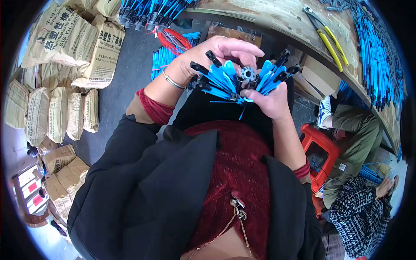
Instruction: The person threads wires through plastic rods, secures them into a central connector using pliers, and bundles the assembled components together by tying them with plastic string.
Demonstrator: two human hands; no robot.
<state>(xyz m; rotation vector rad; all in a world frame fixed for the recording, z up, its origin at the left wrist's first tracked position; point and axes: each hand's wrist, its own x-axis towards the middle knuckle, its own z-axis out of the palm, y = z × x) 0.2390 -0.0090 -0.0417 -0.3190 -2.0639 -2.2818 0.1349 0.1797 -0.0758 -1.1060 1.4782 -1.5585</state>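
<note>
My right hand (pixel 274 100) is wrapped round a bundle of blue ribs (pixel 220 79), its thumb pressed near a round grey hub (pixel 248 74) with holes in it. The ribs fan out to both sides of the hub and end in black joint pieces. It looks like an umbrella frame, held over my lap. Just beyond it, my left hand (pixel 232 48) has its fingers stretched out and partly bent above the hub. I see nothing held in that hand. A bracelet (pixel 173 80) circles my left wrist.
A wooden workbench (pixel 277 16) carries yellow-handled pliers (pixel 331 45) and piles of blue ribs (pixel 372 56). Red cord (pixel 173 41) lies beyond my left arm. Paper sacks (pixel 56 39) are stacked at left. A red stool (pixel 320 151) and a seated person (pixel 359 134) are at right.
</note>
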